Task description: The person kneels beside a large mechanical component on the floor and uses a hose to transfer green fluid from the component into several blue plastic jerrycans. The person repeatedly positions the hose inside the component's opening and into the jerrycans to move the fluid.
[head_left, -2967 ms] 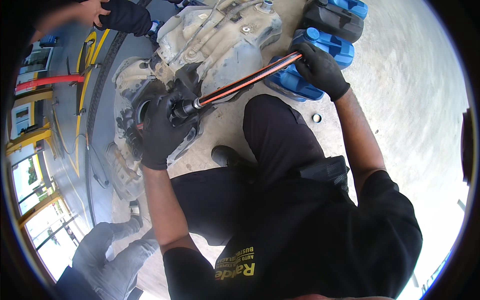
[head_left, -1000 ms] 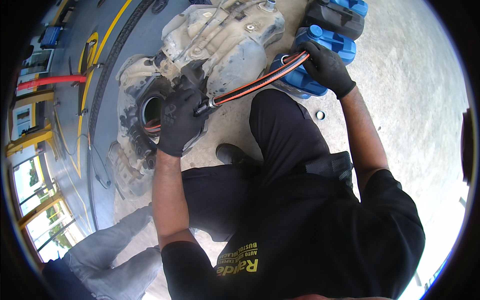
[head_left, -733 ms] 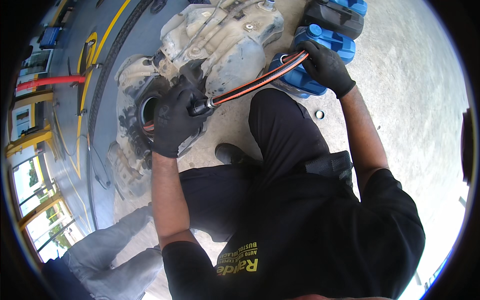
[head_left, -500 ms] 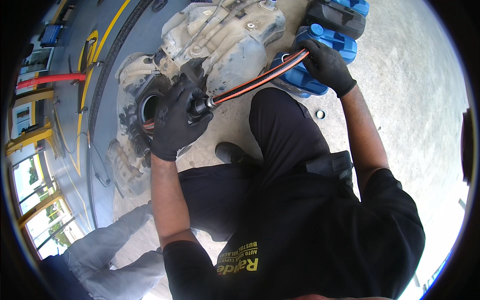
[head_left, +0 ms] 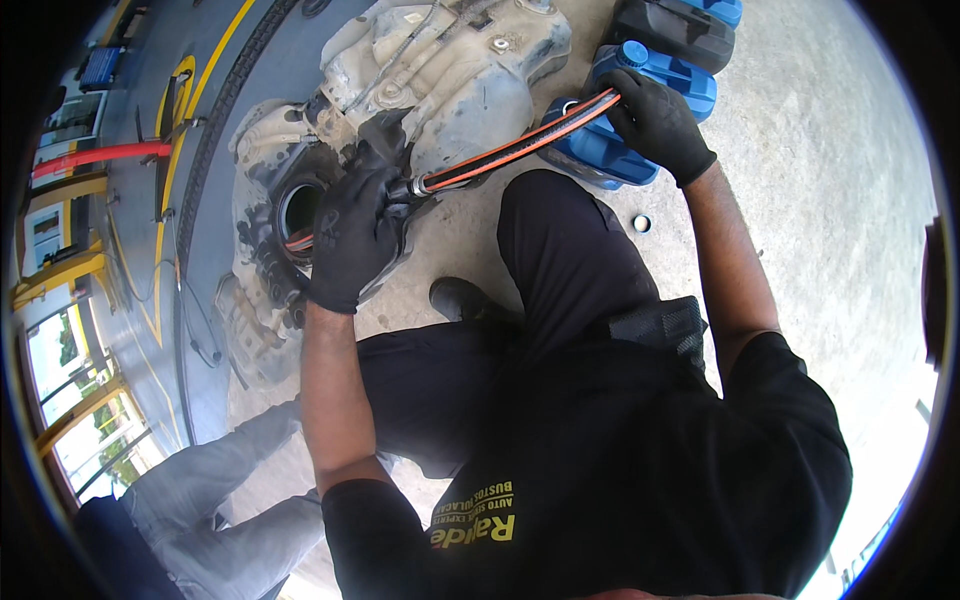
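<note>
My left hand [head_left: 355, 238], in a black glove, is wrapped round a black bulb-like pump, mostly hidden in my palm. From the pump a black hose with orange stripes [head_left: 510, 148] runs right, joined by a metal clamp [head_left: 419, 186]. My right hand [head_left: 658, 125], also gloved, is closed round the hose near its far end. That end is over a blue jerry can [head_left: 605, 155]; the can's mouth is partly hidden. Left of my left hand, an orange-striped hose piece [head_left: 300, 243] shows inside the round opening of a dirty beige fuel tank [head_left: 470, 95].
Behind the near can stand another blue jerry can [head_left: 690, 82] and a black jerry can [head_left: 672, 35]. A small round cap [head_left: 642, 224] lies on the concrete. At lower left are another person's grey-trousered legs [head_left: 230, 490]. Yellow and red lift arms [head_left: 105, 158] stand farther left.
My left hand has shifted slightly up, and its fingers have closed tighter round the pump, which shows less now. My right hand and the hose have barely moved.
</note>
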Demonstrator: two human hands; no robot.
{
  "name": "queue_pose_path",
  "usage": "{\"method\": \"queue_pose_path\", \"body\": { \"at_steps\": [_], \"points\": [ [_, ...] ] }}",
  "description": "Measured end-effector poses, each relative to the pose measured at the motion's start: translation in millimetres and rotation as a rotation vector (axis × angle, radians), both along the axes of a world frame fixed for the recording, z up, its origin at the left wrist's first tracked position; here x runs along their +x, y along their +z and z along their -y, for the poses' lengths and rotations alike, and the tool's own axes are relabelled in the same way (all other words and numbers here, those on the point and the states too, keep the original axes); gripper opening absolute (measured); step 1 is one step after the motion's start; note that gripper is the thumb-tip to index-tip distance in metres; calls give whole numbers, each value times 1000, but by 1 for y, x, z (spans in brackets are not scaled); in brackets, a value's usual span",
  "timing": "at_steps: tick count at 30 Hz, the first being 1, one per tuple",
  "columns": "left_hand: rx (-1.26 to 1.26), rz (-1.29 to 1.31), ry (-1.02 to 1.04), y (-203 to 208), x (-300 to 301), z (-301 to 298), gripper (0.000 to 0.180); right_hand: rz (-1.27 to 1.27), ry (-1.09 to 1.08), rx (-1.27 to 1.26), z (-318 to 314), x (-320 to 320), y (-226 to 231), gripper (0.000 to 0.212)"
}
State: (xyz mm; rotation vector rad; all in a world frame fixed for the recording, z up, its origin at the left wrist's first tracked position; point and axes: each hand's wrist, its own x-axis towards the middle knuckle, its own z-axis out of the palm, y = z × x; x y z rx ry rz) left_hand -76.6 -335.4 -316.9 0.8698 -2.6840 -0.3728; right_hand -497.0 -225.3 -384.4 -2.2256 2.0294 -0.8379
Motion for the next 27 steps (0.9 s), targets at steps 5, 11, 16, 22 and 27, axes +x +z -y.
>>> {"method": "queue_pose_path", "body": {
  "at_steps": [5,11,16,22,27],
  "points": [
    [8,-38,-1,-8,2,6,42,-9,4,3,1,0,-2,23],
    [2,-27,16,-10,2,6,41,-4,10,-13,-1,0,-2,23],
    [42,-43,10,-6,3,5,44,-16,-13,-2,1,2,1,24],
    [66,-47,-19,5,2,-1,53,-24,-7,17,2,0,-1,25],
    [167,-10,-9,3,8,-1,62,-44,-20,20,2,0,-4,25]
  ]
}}
